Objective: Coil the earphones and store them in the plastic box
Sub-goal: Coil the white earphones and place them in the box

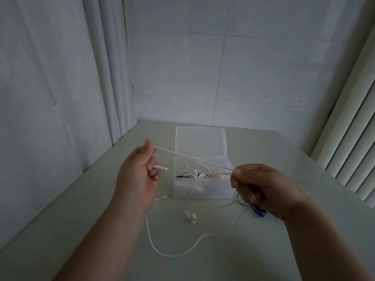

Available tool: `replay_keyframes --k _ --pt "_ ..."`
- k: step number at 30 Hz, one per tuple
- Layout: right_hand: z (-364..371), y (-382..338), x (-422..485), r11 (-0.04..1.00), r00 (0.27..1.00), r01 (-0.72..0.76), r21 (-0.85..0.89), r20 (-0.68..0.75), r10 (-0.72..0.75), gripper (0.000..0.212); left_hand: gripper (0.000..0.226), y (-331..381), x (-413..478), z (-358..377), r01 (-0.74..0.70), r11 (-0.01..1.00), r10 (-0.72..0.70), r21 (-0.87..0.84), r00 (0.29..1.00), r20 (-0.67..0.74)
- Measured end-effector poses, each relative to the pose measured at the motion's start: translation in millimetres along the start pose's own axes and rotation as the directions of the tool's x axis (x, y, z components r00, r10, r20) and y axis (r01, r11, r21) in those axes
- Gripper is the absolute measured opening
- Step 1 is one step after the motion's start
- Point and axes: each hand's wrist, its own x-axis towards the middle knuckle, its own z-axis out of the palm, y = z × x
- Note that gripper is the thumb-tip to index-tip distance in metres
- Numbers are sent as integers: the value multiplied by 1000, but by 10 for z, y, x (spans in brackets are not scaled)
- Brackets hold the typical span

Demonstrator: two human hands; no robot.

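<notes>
A white earphone cable (192, 157) is stretched taut in the air between my two hands. My left hand (138, 173) holds the plug end with curled fingers, the cable looping past its thumb. My right hand (261, 185) pinches the two strands at its fingertips. Behind the cable stands the clear plastic box (205, 189), lid (200, 140) open and leaning back. Inside it lie other coiled white earphones (200, 171). The white earbuds (190, 217) lie on the table in front of the box, and more white cable (172, 254) curves toward the near edge.
A blue and black earphone set (257, 210) lies on the table under my right hand, partly hidden. The pale table (304, 250) meets white walls at the left and back. A ribbed radiator or blind (353, 138) stands at the right.
</notes>
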Motion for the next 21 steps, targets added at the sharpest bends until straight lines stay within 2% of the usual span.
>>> replay_keyframes --k 2,4,6,9,11,12,14,15,18,19,21 --pt "13 -8 8 999 998 15 -33 -54 -17 22 25 -30 11 -16 -134 962 153 239 986 -61" --pt "38 -19 12 998 997 25 -52 -77 -29 21 19 -63 21 -48 -193 860 271 473 957 -101" --pt "73 -30 9 995 997 27 -92 -67 -33 22 14 -85 22 -76 -188 759 313 624 945 -95" --pt "132 -32 14 978 998 16 -208 -61 -29 22 38 -124 33 -81 -196 595 315 780 949 -2" --pt "158 -28 16 952 998 9 -306 -62 -29 25 51 -156 -16 -36 -322 480 321 816 930 178" --pt "175 -32 13 935 998 8 -356 -58 -31 25 50 -174 -50 -6 -428 428 317 796 896 311" --pt "209 -41 4 907 998 8 -421 -50 -32 24 42 -225 -102 45 -633 333 284 699 774 566" --pt "221 -43 2 900 998 8 -437 -46 -32 23 37 -253 -120 62 -694 307 253 652 720 647" --pt "251 -49 8 893 999 7 -450 -44 -30 23 23 -315 -114 76 -760 230 179 608 647 741" --pt "257 -49 13 894 999 9 -448 -44 -32 23 22 -327 -122 82 -757 218 177 616 651 738" --pt "271 -55 16 890 998 16 -455 -41 -39 24 19 -325 -160 101 -700 283 204 656 712 672"
